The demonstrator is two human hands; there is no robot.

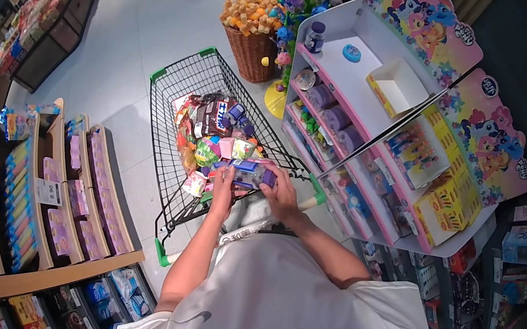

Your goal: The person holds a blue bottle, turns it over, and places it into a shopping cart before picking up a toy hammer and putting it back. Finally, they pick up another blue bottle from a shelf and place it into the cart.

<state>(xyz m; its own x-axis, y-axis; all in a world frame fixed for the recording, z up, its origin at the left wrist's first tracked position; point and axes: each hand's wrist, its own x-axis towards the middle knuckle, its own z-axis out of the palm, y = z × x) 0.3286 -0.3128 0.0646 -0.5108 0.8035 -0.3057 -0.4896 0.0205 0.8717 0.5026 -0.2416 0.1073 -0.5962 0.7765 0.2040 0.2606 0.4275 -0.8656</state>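
A clear jar with a purple lid [251,176] lies sideways between my hands, above the near end of the shopping cart [164,126]. My left hand [223,189] is closed around its left end. My right hand [283,196] grips the lid end from the right. Below and beyond the jar, the cart holds a dark brown snack bag [208,116], a green and pink package [208,150] and several other colourful packs. What the jar contains is too small to make out.
On the right, a pink and white display stand [336,72] carries a similar purple-lidded jar [315,37] and yellow boxes [450,204]. A wicker basket [249,55] stands beyond the cart. Wooden shelves of packs [98,185] flank the left side.
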